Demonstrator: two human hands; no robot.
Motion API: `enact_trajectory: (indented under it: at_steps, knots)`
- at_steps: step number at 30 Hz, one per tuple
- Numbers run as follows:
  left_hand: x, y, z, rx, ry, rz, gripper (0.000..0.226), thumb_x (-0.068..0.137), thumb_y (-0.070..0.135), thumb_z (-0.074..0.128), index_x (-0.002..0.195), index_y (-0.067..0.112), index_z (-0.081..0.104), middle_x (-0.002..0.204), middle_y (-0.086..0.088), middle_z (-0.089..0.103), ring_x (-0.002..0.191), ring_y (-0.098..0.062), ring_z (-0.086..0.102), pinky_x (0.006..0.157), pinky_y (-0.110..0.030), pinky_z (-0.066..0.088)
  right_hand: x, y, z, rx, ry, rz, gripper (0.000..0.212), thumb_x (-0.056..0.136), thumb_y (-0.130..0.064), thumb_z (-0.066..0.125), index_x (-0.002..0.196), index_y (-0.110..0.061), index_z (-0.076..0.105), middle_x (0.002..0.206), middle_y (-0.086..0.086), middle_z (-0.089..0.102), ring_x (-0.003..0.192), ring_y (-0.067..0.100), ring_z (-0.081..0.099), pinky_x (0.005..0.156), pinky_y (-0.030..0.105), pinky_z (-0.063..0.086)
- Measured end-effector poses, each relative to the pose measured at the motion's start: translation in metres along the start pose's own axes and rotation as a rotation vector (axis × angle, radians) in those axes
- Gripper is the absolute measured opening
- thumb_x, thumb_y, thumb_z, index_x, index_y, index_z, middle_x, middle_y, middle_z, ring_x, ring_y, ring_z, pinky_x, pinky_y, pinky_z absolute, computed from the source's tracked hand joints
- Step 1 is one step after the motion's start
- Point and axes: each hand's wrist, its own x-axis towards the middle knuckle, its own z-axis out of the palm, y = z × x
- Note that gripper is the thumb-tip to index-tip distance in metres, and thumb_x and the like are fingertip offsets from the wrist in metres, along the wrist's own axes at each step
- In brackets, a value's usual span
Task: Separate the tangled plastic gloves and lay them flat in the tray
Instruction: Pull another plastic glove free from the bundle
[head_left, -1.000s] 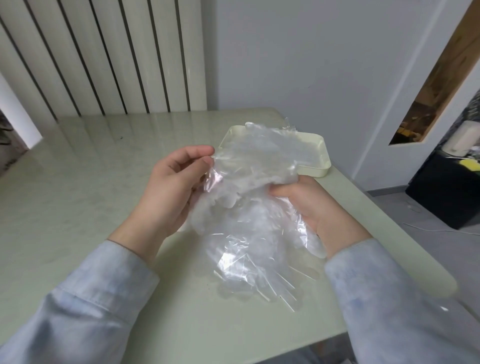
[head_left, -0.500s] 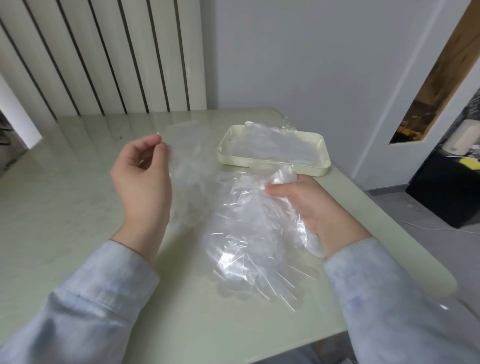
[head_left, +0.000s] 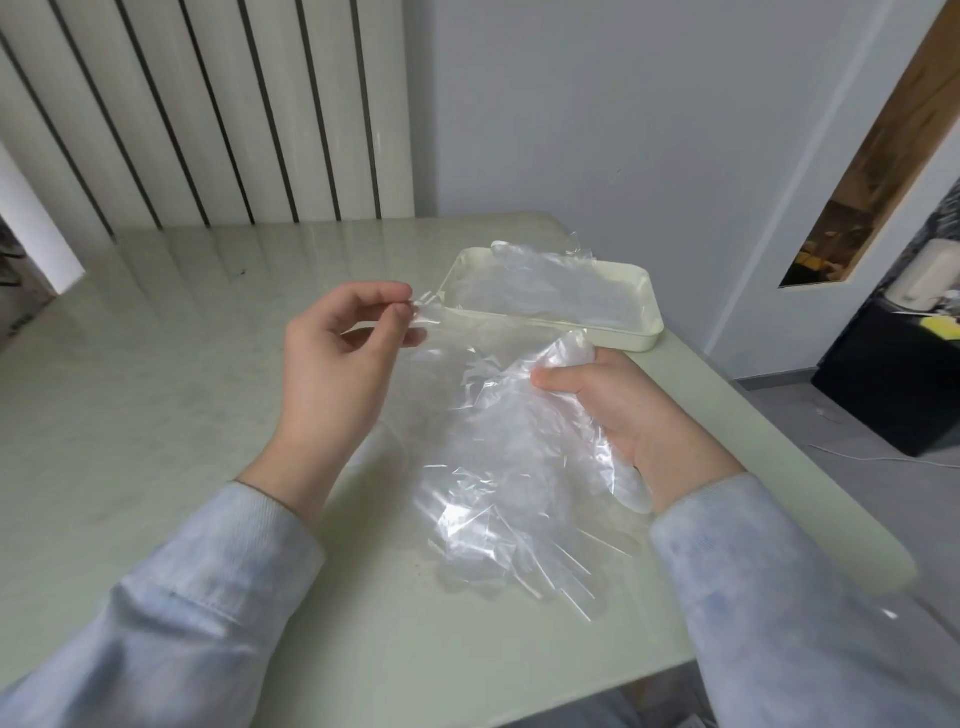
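Observation:
My left hand (head_left: 343, 358) pinches the edge of one clear plastic glove (head_left: 431, 332) between thumb and fingertips, just left of the tray's near corner. My right hand (head_left: 613, 410) grips the bunched top of a tangle of clear gloves (head_left: 498, 478), whose lower part spreads over the table in front of me. The cream tray (head_left: 652, 322) sits behind the hands at the right, with clear gloves (head_left: 545, 286) lying inside it.
The pale green table (head_left: 156, 415) stretches wide to the left; its right edge runs close behind my right arm. A slatted white panel (head_left: 208, 114) and a grey wall stand behind. A black cabinet (head_left: 893, 379) is on the floor at the right.
My left hand pulled one glove out of the tangle to the left, then carried it right toward the tray's near corner. My right hand kept its grip and stayed put.

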Motion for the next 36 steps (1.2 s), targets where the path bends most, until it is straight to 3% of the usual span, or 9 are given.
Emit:
enact_trajectory:
  at_steps: [5, 9, 13, 15, 19, 23, 30, 33, 36]
  knots:
    - [-0.003, 0.013, 0.002, -0.394, -0.084, -0.125, 0.021, 0.102, 0.002, 0.053, 0.098, 0.017, 0.067, 0.086, 0.001, 0.067, 0.066, -0.015, 0.070, 0.072, -0.032, 0.061, -0.002, -0.002, 0.000, -0.004, -0.002, -0.013, 0.019, 0.083, -0.009, 0.078, 0.102, -0.011, 0.075, 0.104, 0.012, 0.078, 0.099, 0.029, 0.074, 0.096, 0.044, 0.056]
    - [-0.004, 0.026, 0.000, -0.753, -0.187, -0.264, 0.022, 0.102, -0.001, 0.045, 0.104, 0.015, 0.060, 0.081, 0.002, 0.063, 0.053, -0.007, 0.061, 0.051, -0.017, 0.051, -0.002, -0.002, 0.000, 0.007, -0.020, -0.010, 0.018, 0.084, -0.006, 0.076, 0.102, -0.006, 0.076, 0.101, 0.017, 0.077, 0.095, 0.032, 0.075, 0.093, 0.046, 0.059]
    - [-0.003, 0.026, -0.002, -0.474, -0.281, -0.349, 0.030, 0.102, 0.000, 0.045, 0.109, 0.021, 0.065, 0.080, 0.000, 0.070, 0.050, -0.006, 0.065, 0.046, -0.016, 0.051, 0.001, 0.000, -0.002, -0.013, -0.019, -0.043, 0.016, 0.088, 0.003, 0.068, 0.079, -0.009, 0.070, 0.071, 0.005, 0.067, 0.056, 0.009, 0.068, 0.052, 0.019, 0.052]
    - [-0.004, 0.022, 0.002, -0.345, -0.332, -0.415, 0.031, 0.103, -0.001, 0.043, 0.112, 0.020, 0.064, 0.084, -0.002, 0.071, 0.061, -0.008, 0.072, 0.049, -0.015, 0.052, 0.000, -0.001, 0.000, -0.026, -0.033, -0.024, 0.006, 0.083, -0.006, 0.073, 0.083, -0.012, 0.071, 0.078, 0.007, 0.070, 0.067, 0.016, 0.071, 0.064, 0.027, 0.058]
    - [-0.010, 0.008, 0.012, -0.224, -0.328, -0.576, 0.035, 0.102, -0.006, 0.036, 0.118, 0.008, 0.064, 0.073, -0.002, 0.065, 0.060, -0.019, 0.074, 0.040, -0.022, 0.048, -0.004, -0.002, 0.003, 0.021, -0.032, 0.005, 0.035, 0.069, -0.017, 0.079, 0.103, -0.008, 0.076, 0.100, 0.018, 0.077, 0.095, 0.038, 0.075, 0.092, 0.057, 0.058]
    - [-0.012, -0.001, 0.014, -0.235, -0.437, -0.711, 0.023, 0.101, 0.017, 0.051, 0.116, 0.009, 0.065, 0.094, -0.013, 0.064, 0.066, -0.027, 0.073, 0.049, -0.030, 0.051, -0.003, -0.001, 0.004, 0.035, -0.010, 0.014, 0.028, 0.076, -0.012, 0.079, 0.103, -0.007, 0.076, 0.104, 0.020, 0.076, 0.100, 0.039, 0.073, 0.095, 0.062, 0.054]
    - [-0.014, -0.008, 0.000, 0.163, -1.039, -0.283, 0.048, 0.086, -0.004, 0.075, 0.125, 0.023, 0.067, 0.109, -0.007, 0.071, 0.076, -0.014, 0.062, 0.070, -0.027, 0.052, -0.004, -0.002, 0.003, 0.044, -0.010, 0.014, 0.019, 0.085, -0.007, 0.075, 0.103, -0.003, 0.075, 0.104, 0.024, 0.075, 0.099, 0.042, 0.073, 0.095, 0.060, 0.055]
    - [-0.017, -0.007, 0.001, 0.303, -1.107, -0.206, 0.038, 0.085, 0.002, 0.078, 0.113, 0.028, 0.074, 0.074, 0.002, 0.066, 0.062, -0.005, 0.054, 0.065, -0.018, 0.046, -0.002, -0.001, 0.002, 0.018, -0.005, 0.004, 0.020, 0.084, -0.008, 0.076, 0.103, -0.004, 0.075, 0.105, 0.022, 0.075, 0.100, 0.040, 0.073, 0.096, 0.058, 0.055]
    - [-0.019, -0.002, 0.005, 0.323, -1.038, -0.163, 0.009, 0.089, 0.008, 0.075, 0.089, 0.017, 0.078, 0.068, 0.014, 0.068, 0.057, 0.003, 0.057, 0.062, -0.011, 0.044, -0.002, -0.001, 0.001, 0.013, -0.005, -0.001, 0.020, 0.084, -0.007, 0.076, 0.103, -0.004, 0.075, 0.105, 0.021, 0.076, 0.101, 0.039, 0.073, 0.097, 0.055, 0.055]
